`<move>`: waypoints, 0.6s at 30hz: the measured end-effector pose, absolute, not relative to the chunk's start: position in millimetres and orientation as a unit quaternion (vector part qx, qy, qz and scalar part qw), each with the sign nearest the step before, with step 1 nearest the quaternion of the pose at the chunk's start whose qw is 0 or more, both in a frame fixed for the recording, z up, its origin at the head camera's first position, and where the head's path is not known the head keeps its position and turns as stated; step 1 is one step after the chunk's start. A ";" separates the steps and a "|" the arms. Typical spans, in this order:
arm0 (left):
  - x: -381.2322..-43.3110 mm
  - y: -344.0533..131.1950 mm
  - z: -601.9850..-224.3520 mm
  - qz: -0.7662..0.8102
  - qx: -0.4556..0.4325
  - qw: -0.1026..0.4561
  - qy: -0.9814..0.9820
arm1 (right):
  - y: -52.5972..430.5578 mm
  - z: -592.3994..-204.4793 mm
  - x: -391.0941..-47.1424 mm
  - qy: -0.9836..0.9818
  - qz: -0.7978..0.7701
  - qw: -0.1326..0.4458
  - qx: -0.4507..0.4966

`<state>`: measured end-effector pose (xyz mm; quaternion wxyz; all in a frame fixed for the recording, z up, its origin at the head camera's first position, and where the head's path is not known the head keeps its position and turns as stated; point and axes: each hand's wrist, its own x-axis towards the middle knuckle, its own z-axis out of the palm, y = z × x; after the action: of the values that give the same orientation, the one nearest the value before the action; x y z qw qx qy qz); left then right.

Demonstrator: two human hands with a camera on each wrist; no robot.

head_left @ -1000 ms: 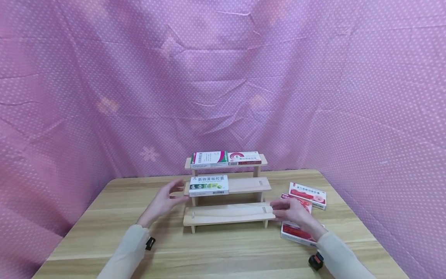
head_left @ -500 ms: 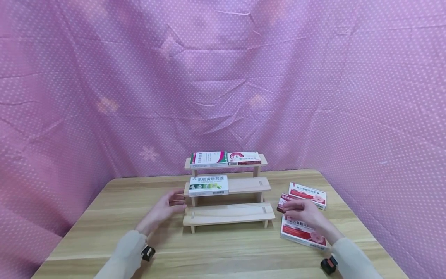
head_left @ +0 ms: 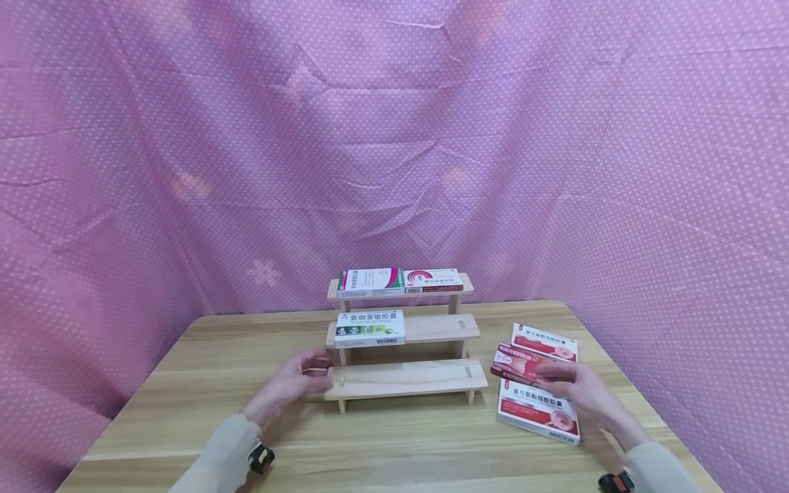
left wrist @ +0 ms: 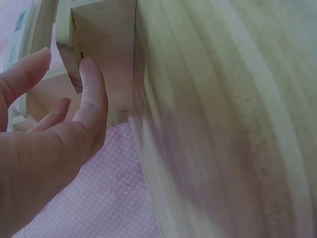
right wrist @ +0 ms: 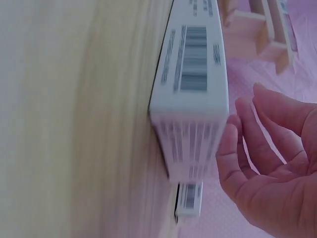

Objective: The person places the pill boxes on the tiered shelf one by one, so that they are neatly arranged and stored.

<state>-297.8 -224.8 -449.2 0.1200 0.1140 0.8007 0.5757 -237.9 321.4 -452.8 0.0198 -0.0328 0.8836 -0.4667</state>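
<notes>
In the head view, my left hand (head_left: pixel 296 383) is at the left end of a three-tier wooden stand (head_left: pixel 407 378), fingertips right at the lowest step. The left wrist view shows its fingers loosely bent, the index finger (left wrist: pixel 91 94) overlapping the wooden end. On the right, my right hand (head_left: pixel 576 390) reaches over the right end of a magenta-and-red medicine box (head_left: pixel 514 363), covering part of it. Its fingers are relaxed and apart in the right wrist view, beside a white-and-red medicine box (right wrist: pixel 188 99) seen from its barcode end. The magenta box is hidden there.
Another white-and-red box (head_left: pixel 545 339) lies behind the magenta one. The top tier bears a white-green-pink box (head_left: pixel 370 279) and a white-and-red box (head_left: pixel 433 277); a white-and-green box (head_left: pixel 370 327) lies on the middle tier's left. A pink dotted curtain (head_left: pixel 394 137) hangs behind the table.
My right hand has moved right, away from the stand to over the magenta box's right end. My left hand has come down slightly to the lowest tier's end.
</notes>
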 end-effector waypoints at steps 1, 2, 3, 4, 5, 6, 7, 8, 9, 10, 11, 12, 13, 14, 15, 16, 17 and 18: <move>-297.8 -224.5 -449.8 0.576 0.112 0.121 0.801 | 324.0 -452.0 -235.9 0.886 -0.462 0.022 -0.026; -297.8 -224.3 -450.4 0.580 0.113 0.124 0.797 | 327.0 -451.3 -234.3 0.889 -0.457 0.024 -0.024; -298.0 -224.1 -451.3 0.581 0.115 0.129 0.795 | 330.4 -451.1 -232.8 0.889 -0.456 0.027 -0.027; -297.9 -224.1 -452.6 0.582 0.119 0.132 0.794 | 333.9 -451.2 -231.1 0.888 -0.457 0.031 -0.031; -297.7 -223.9 -453.5 0.584 0.121 0.139 0.791 | 337.2 -451.4 -230.0 0.888 -0.458 0.034 -0.030; -297.3 -223.7 -454.3 0.585 0.124 0.145 0.789 | 340.6 -451.8 -229.0 0.886 -0.461 0.037 -0.033; -297.1 -223.6 -455.2 0.585 0.127 0.150 0.787 | 344.0 -451.9 -227.9 0.886 -0.461 0.043 -0.034; -297.1 -223.5 -456.1 0.585 0.132 0.153 0.785 | 347.3 -452.5 -227.4 0.886 -0.461 0.046 -0.037; -297.2 -223.5 -457.1 0.584 0.136 0.156 0.785 | 350.5 -453.1 -226.9 0.885 -0.460 0.049 -0.046; -297.1 -223.4 -457.6 0.585 0.138 0.158 0.784 | 353.0 -453.3 -226.4 0.885 -0.461 0.056 -0.044; -297.5 -223.2 -458.0 0.587 0.139 0.160 0.781 | 355.4 -453.6 -226.2 0.885 -0.459 0.062 -0.047; -297.8 -223.0 -458.3 0.590 0.142 0.160 0.779 | 357.5 -454.1 -226.0 0.884 -0.459 0.068 -0.052; -298.2 -222.9 -458.8 0.589 0.143 0.159 0.779 | 359.2 -454.5 -226.2 0.884 -0.457 0.078 -0.058; -298.8 -222.8 -459.2 0.589 0.146 0.160 0.778 | 360.5 -455.2 -226.8 0.883 -0.457 0.086 -0.067; -299.3 -222.6 -459.4 0.589 0.147 0.160 0.778 | 361.4 -455.8 -227.3 0.884 -0.452 0.093 -0.075; -299.6 -222.4 -459.2 0.588 0.149 0.160 0.779 | 361.8 -456.5 -227.9 0.884 -0.449 0.102 -0.078; -300.1 -222.1 -459.2 0.588 0.152 0.162 0.778 | 362.3 -457.5 -228.5 0.885 -0.444 0.107 -0.092; -300.3 -221.8 -459.0 0.586 0.152 0.162 0.779 | 362.6 -458.5 -229.3 0.885 -0.440 0.113 -0.105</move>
<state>-300.3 -221.8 -459.0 0.1616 0.1517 0.7793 0.5861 -229.3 362.6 -458.5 0.1125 -0.1047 0.8846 -0.4403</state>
